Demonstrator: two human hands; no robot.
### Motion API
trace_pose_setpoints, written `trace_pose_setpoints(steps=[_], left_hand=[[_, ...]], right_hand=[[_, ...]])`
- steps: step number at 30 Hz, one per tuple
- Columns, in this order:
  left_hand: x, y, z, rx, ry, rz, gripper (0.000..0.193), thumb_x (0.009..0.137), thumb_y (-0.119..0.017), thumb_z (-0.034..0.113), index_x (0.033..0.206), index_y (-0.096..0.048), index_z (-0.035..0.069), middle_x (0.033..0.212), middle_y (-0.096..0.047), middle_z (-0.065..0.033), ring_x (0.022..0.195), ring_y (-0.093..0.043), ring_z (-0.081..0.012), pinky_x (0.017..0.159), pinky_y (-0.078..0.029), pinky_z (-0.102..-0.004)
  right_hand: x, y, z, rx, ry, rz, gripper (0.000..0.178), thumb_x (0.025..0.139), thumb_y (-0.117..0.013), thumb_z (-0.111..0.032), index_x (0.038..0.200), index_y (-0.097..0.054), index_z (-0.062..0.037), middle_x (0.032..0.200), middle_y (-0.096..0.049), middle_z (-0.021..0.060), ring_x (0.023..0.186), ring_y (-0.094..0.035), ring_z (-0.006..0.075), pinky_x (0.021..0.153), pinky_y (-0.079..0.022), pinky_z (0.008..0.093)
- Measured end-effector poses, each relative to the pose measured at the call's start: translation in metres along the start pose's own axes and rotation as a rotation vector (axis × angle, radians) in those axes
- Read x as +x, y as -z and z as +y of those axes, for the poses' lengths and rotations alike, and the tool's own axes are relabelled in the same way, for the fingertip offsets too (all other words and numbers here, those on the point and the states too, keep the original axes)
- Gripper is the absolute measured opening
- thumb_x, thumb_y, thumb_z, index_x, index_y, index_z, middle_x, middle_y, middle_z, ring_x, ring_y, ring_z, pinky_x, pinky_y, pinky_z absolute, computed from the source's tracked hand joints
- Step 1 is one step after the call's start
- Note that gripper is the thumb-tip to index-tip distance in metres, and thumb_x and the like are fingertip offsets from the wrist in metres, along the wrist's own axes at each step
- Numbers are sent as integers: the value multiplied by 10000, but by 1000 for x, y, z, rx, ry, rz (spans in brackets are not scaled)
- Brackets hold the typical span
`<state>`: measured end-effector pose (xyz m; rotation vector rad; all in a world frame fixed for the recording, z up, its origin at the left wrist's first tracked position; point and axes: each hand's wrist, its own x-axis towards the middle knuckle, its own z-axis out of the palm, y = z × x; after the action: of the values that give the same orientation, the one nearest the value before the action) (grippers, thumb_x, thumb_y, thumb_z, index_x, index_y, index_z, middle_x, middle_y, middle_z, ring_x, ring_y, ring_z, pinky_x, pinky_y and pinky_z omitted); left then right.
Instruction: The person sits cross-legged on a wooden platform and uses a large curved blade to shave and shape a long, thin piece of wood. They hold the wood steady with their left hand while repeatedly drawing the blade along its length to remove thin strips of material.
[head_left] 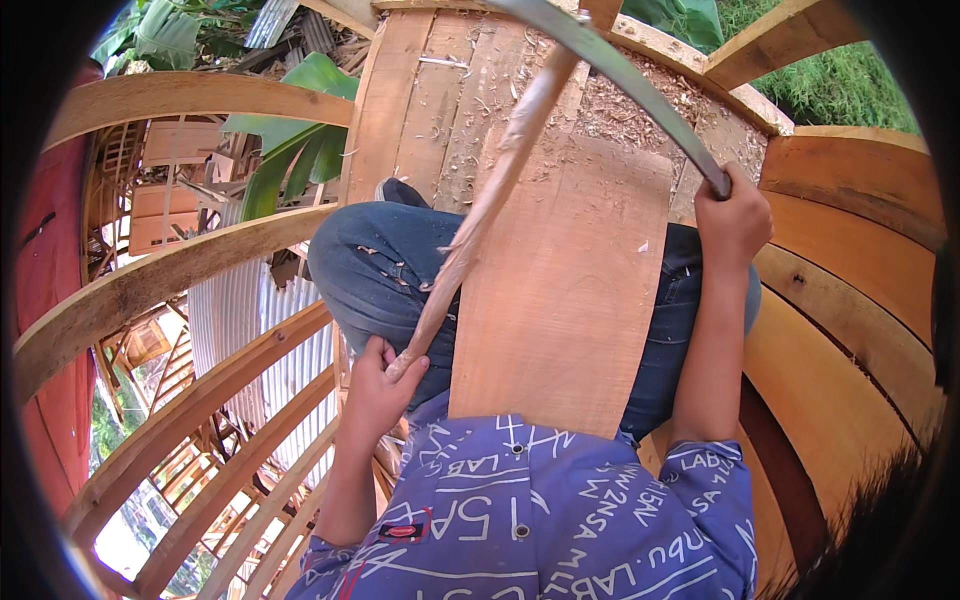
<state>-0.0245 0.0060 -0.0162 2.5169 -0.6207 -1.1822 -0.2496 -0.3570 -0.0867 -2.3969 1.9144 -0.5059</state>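
My left hand (383, 385) is closed round the lower end of a peeled wooden stick (500, 185), which slants up and away to the right. In my right hand (733, 213) is the end of a long machete (640, 85) with a curved grey-green blade; its handle is hidden by the fingers. The blade reaches up and left, passing over the stick's far end. Whether the two touch I cannot tell. A wide smooth board (560, 290) lies across my lap, beneath the stick, its near end against my shirt.
Wood shavings (640, 100) litter the plank floor (425, 110) ahead. Wooden rails (200, 260) curve along the left, with corrugated metal sheets (285, 330) beyond them. Plank walling (840, 330) rises close on the right. A large green leaf (300, 130) hangs by the left rails.
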Motion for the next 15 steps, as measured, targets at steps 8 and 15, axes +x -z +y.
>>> trace_pose_setpoints(steps=[8, 15], left_hand=[[-1, -1, -1, -29, -17, 81, 382, 801, -725, 252, 771, -413, 33, 590, -487, -99, 530, -471, -166, 491, -392, -322], [-6, -2, 10, -48, 27, 79, 420, 772, -745, 297, 749, -425, 27, 546, -459, -123, 522, -436, -208, 500, -370, -363]], right_hand=[[-11, 3, -14, 246, 369, 92, 122, 689, -687, -131, 809, -668, -148, 732, -649, 63, 680, -638, 291, 576, -491, 397], [-1, 4, 5, 152, 207, 83, 70, 727, -685, -172, 747, -636, -127, 675, -620, 89, 644, -617, 324, 553, -473, 411]])
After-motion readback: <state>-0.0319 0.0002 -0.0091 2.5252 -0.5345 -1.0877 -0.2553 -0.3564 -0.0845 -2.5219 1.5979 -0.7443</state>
